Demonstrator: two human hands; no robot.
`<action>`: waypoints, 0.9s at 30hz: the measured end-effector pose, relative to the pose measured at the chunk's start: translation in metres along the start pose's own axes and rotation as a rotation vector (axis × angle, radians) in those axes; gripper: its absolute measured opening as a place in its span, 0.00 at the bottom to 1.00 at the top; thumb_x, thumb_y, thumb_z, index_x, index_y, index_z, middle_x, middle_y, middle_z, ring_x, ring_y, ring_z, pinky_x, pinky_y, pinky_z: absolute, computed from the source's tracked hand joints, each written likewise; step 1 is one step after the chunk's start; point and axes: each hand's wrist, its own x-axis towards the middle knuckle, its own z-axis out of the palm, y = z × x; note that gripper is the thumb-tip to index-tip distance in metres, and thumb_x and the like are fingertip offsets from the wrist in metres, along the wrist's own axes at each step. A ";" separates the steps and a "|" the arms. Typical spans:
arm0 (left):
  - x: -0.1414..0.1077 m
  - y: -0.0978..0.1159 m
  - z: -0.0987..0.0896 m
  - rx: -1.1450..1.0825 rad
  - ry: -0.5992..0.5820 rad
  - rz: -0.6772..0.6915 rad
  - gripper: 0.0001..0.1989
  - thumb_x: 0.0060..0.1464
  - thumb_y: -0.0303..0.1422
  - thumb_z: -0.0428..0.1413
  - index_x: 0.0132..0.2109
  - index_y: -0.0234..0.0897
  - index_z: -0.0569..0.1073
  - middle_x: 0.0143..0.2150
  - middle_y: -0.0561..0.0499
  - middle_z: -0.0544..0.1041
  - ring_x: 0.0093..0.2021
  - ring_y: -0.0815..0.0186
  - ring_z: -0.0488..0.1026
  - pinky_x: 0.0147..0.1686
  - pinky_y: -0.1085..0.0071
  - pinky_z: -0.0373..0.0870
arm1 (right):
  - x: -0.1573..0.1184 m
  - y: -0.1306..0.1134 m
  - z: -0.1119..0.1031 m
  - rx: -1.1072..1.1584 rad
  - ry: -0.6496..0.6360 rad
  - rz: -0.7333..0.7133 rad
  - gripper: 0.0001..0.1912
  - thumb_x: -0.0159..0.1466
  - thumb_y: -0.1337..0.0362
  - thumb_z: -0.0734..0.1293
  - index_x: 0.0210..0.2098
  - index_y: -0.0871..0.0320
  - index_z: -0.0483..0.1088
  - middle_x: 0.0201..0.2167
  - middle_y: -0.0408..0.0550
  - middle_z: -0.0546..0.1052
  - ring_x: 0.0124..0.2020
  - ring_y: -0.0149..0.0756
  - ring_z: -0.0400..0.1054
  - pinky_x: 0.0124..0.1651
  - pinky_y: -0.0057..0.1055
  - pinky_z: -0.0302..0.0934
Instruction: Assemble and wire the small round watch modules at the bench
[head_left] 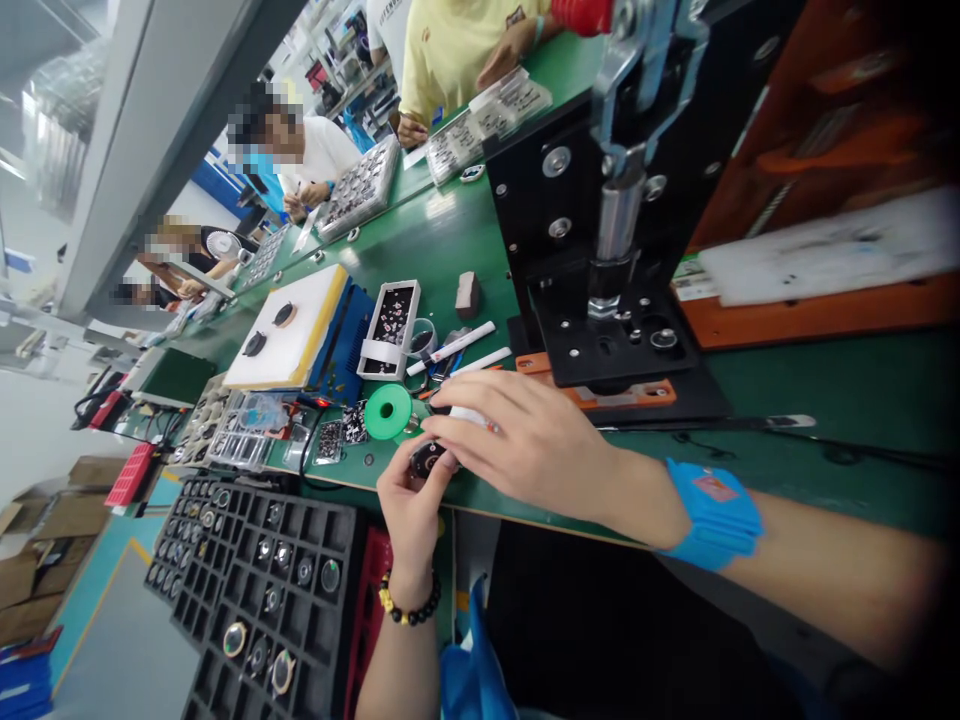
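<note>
My left hand [412, 490], with a bead bracelet at its wrist, is closed around a round black watch case [427, 458], pinched between thumb and fingers at the bench's front edge. Over it from the right reaches my right hand [517, 435], a blue strap on its wrist. Its fingers are bent close to the case, and a whitish item shows partly beneath them. What the right fingertips grip is hidden. Just beyond the hands stands a green spool [388, 411]. White marker pens [451, 348] lie behind it.
A black press [600, 220] stands at the right. Black compartment trays [300, 600] with round watch cases sit at lower left. Behind are a white foam pad [285, 330] with two dark pieces, a parts box [388, 325] and a block [466, 295]. Other people work across the bench.
</note>
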 end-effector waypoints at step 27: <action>-0.005 -0.001 0.004 0.156 -0.017 0.119 0.09 0.61 0.35 0.65 0.48 0.39 0.83 0.43 0.48 0.82 0.42 0.62 0.78 0.44 0.70 0.73 | -0.006 0.002 0.008 0.108 -0.070 -0.008 0.10 0.71 0.70 0.65 0.40 0.61 0.79 0.40 0.51 0.83 0.49 0.45 0.75 0.51 0.45 0.74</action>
